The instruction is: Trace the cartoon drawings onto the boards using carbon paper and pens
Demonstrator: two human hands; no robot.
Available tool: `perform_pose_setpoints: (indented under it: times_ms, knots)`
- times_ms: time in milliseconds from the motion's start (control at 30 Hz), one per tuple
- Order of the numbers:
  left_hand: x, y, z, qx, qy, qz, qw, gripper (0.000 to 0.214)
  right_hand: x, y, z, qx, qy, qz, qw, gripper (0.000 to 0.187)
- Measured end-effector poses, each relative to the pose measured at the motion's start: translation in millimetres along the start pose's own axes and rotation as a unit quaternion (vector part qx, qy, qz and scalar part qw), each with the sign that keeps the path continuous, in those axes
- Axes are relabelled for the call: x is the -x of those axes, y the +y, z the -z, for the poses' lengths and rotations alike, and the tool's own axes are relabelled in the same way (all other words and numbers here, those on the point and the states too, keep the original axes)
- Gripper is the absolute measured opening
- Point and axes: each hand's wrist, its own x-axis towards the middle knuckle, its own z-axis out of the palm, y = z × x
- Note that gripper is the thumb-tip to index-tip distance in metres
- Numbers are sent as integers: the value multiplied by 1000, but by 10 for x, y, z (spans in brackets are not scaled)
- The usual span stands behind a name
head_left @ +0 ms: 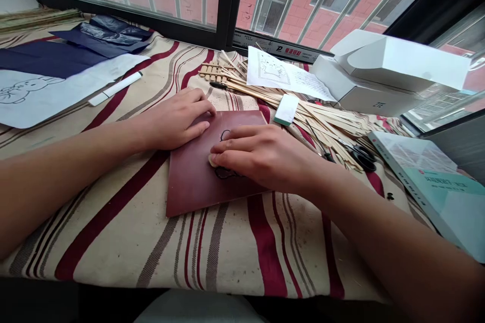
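A reddish-brown board (189, 181) lies flat on the striped cloth, with a black outline drawing (223, 175) near its middle, partly hidden under my right hand. My right hand (261, 154) is closed, its fingertips pressing a small pale piece (212, 160) against the board at the outline; what the piece is I cannot make out. At the board's upper left edge rests my left hand (182, 118), thumb on the surface and fingers loosely bent and apart, gripping nothing.
Thin wooden strips (322, 121), an eraser-like white and green block (287, 109), black-handled scissors (361, 157) and a drawn sheet (280, 73) lie beyond the board. A white box (379, 73) and book (435, 176) stand right. Left are a white marker (115, 89), a rabbit drawing (45, 98) and dark-blue sheets (68, 55).
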Motion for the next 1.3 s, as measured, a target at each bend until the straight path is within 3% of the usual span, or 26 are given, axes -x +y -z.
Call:
perform_pose_setpoints:
  times_ms: [167, 300, 400, 600, 800, 1067, 1300]
  knots:
    - [-4, 10, 7, -4, -2, 4, 1000, 50, 3, 40, 38, -36, 20, -19, 999, 27]
    - [-1, -1, 5, -10, -6, 3, 1000, 49, 140, 81, 325, -113, 179, -108, 971, 11]
    - [3, -22, -14, -6, 1, 1, 1000, 49, 297, 15, 496, -143, 261, -189, 936, 21]
    - [-10, -30, -33, 2, 12, -5, 1000, 52, 591, -285, 302, -131, 141, -281, 940, 20]
    - [-9, -29, -26, 11, 1, 7, 1000, 60, 629, -411, 159, -63, 91, -262, 959, 20]
    - [-7, 2, -41, 6, -15, 8, 1000, 66, 635, -477, 105, -42, 83, -303, 948, 6]
    - [-30, 20, -52, -2, -11, 11, 1000, 63, 542, -569, 62, -1, 91, -265, 960, 11]
